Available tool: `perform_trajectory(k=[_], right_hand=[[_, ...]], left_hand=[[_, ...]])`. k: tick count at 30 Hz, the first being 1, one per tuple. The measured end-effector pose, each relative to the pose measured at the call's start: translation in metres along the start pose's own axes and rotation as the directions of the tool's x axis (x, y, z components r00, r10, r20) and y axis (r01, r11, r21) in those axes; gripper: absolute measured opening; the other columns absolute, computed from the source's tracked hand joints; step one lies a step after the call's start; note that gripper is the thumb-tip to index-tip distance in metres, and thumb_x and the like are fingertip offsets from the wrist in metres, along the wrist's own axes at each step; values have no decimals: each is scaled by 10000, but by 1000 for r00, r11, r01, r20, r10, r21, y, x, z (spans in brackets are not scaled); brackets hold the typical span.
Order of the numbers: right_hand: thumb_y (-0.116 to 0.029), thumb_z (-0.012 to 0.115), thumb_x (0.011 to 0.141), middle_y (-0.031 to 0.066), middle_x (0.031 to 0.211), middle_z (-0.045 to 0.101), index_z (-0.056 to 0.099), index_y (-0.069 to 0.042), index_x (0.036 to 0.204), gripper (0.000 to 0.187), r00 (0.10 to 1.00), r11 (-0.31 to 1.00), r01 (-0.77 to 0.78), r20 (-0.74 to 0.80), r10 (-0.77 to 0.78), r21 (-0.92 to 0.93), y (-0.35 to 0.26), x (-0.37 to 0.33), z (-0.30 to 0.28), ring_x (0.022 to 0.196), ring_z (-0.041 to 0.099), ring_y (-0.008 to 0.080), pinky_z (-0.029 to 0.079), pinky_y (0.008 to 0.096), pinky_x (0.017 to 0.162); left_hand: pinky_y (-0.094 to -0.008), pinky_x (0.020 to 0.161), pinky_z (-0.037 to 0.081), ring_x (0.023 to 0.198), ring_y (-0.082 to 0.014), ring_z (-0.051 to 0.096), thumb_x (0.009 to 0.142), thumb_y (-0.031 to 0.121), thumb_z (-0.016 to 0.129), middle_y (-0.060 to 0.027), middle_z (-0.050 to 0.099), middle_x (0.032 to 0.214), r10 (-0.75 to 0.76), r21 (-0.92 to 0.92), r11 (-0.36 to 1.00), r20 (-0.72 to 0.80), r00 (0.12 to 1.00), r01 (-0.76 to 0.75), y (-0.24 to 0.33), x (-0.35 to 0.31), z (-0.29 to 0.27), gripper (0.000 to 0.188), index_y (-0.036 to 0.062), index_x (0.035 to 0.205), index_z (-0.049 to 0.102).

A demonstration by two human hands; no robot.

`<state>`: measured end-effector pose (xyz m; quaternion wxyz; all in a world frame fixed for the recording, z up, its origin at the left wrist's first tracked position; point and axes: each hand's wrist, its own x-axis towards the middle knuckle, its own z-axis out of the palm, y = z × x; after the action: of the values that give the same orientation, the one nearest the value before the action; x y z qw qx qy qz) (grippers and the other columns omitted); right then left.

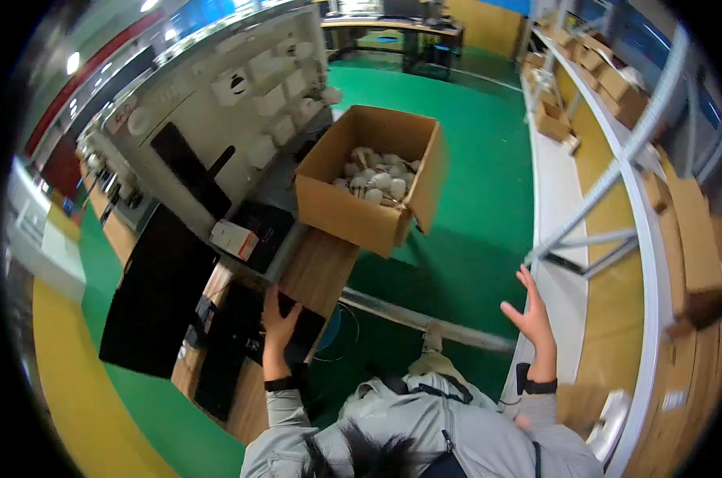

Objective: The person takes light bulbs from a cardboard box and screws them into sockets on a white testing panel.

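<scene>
Two open hands held apart, cardboard box of white bulb-shaped pieces ahead

The person wears a light grey zipped jacket [488, 430] with dark bands at the wrists. The left hand [281, 325] is open and grips nothing, its thumb and fingers spread over a flat black panel-like object [303, 341] on a wood-grain desk [321, 267]; whether it touches that object, I cannot tell. The right hand [534, 317] is open too, fingers parted, near a white metal shelf rack [542, 199] on the right.

At the desk's left side stands a black computer monitor [154, 295]. Farther along, a small white-and-orange carton [232, 239] lies on a dark surface.

Beyond both hands, at the desk's far end, sits a large open brown cardboard box [341, 211], well apart from the right hand. White rounded bulb-shaped pieces [381, 182] lie heaped inside. What bears its right side is hard to tell.

Left of the box rises a pale upright board [193, 103] carrying white fixtures. Behind, a glossy green floor [488, 159] runs back to a distant table [389, 24].
</scene>
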<state>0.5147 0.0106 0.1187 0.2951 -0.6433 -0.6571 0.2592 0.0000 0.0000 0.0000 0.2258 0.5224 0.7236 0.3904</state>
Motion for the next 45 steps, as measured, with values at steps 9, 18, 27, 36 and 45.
perform_trajectory(k=[9,18,27,36,45], right_hand=[[-185,621,844,110,1040,646,489,-54,1266,461,850,846,393,210,-484,359,-75,356,-8,990,608,212,458,343,894],[-265,597,827,72,945,673,595,-128,1106,310,655,676,736,266,-707,-15,-168,530,21,862,643,263,511,380,739],[-252,563,826,61,906,675,646,-113,984,226,508,484,861,210,-835,-158,-264,694,30,838,643,267,508,387,716],[-328,602,786,99,940,646,617,-77,964,308,419,433,896,133,-898,103,-352,794,138,887,625,288,504,391,744],[-387,664,774,265,1067,544,334,-9,1283,714,371,371,927,250,-894,-48,-390,816,233,883,622,371,534,399,734]], left_hand=[[-382,1065,272,1296,-311,340,786,297,661,-204,377,1381,-258,-129,963,-180,949,237,116,82,57,712,38,1378,362],[-381,1086,243,1347,-331,271,817,336,628,-177,299,1456,-324,-82,945,-142,935,315,158,175,70,716,107,1419,314],[-362,1048,303,1345,-305,265,818,431,641,-231,273,1447,-327,-310,888,95,940,340,166,253,158,744,66,1396,346],[-377,915,439,1123,-311,543,843,293,596,-212,535,1244,-548,-1,837,-34,836,548,178,276,190,585,144,1376,409],[-423,998,385,1241,-383,402,820,273,622,-239,338,1385,-705,-229,688,-439,557,689,259,243,272,574,141,1346,430]])
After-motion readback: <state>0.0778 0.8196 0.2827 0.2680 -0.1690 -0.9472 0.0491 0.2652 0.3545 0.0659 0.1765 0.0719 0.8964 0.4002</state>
